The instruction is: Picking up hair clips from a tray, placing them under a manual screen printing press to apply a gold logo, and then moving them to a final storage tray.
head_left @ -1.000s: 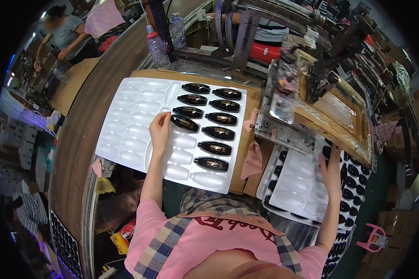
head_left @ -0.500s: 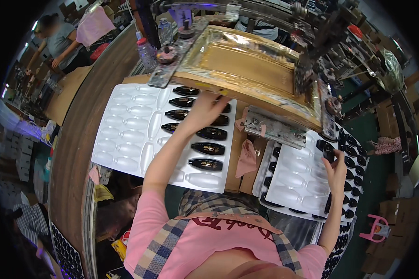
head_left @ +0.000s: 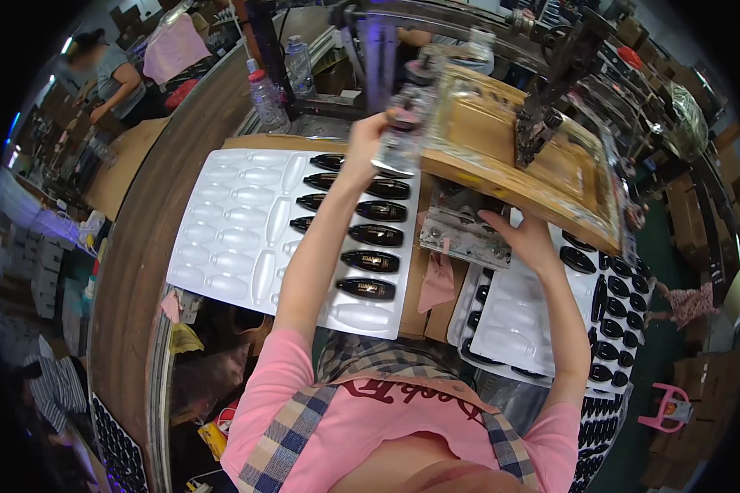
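Note:
My left hand (head_left: 365, 149) is closed on the left end of a wooden screen-printing frame (head_left: 501, 177), by its metal clamp. My right hand (head_left: 533, 240) reaches beneath the frame's front edge, beside a stained metal fixture (head_left: 467, 238). Its thumb points left toward something dark on the fixture; the frame hides most of the other fingers, so what they hold does not show. Left of the fixture, black bottle-shaped pieces (head_left: 370, 261) with gold print lie in a white moulded tray (head_left: 222, 218). On the right, plain black pieces (head_left: 578, 260) lie in another white tray (head_left: 514, 324).
A pink cloth (head_left: 437, 279) hangs in front of the fixture. Plastic bottles (head_left: 265, 97) stand at the back left, near a wooden ledge (head_left: 140, 271). Stacked trays of black pieces (head_left: 617, 329) fill the right side. A person (head_left: 115, 78) is at the far left; a pink stool (head_left: 664, 408) stands on the floor.
The printing frame has shifted right, and my left hand has come up from the printed pieces onto its end. My right hand has moved left from the right tray to the fixture.

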Motion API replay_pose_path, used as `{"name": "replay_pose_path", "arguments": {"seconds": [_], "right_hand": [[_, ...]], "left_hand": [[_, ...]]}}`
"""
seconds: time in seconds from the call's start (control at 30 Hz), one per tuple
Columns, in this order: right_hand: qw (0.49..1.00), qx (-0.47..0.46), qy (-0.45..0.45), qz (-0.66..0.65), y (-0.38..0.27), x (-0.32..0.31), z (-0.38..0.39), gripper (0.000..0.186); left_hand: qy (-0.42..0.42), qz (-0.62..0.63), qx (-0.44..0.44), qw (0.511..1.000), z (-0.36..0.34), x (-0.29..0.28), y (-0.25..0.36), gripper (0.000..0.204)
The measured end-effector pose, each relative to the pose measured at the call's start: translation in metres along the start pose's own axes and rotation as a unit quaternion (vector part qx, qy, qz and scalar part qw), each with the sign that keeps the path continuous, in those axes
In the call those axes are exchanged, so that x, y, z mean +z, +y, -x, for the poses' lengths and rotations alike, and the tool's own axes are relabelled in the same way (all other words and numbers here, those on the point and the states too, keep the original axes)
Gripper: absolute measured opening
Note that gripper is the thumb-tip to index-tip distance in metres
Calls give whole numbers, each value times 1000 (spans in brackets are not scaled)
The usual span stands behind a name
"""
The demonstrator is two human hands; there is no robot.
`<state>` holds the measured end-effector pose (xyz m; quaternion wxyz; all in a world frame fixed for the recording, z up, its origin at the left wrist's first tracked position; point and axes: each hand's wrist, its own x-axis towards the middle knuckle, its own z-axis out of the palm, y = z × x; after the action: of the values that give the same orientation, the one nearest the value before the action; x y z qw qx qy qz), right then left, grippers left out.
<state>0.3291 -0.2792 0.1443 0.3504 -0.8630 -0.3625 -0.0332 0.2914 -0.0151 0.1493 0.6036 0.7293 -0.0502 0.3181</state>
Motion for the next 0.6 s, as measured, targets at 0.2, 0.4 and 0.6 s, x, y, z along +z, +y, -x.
{"name": "replay_pose_path", "arguments": {"seconds": [0.2,0.4,0.6], "right_hand": [[1000,-2,-22,16,-3,-9,19,49],[983,159,68,65,85,-52,59,44],[927,99,33,360,115,-56,89,42]], "left_hand": [[178,-45,-114,976,93,-102,-29,16],[224,-117,-243,936,175,-143,-55,21],[199,-340,-262,881,186,-128,-58,18]]}}
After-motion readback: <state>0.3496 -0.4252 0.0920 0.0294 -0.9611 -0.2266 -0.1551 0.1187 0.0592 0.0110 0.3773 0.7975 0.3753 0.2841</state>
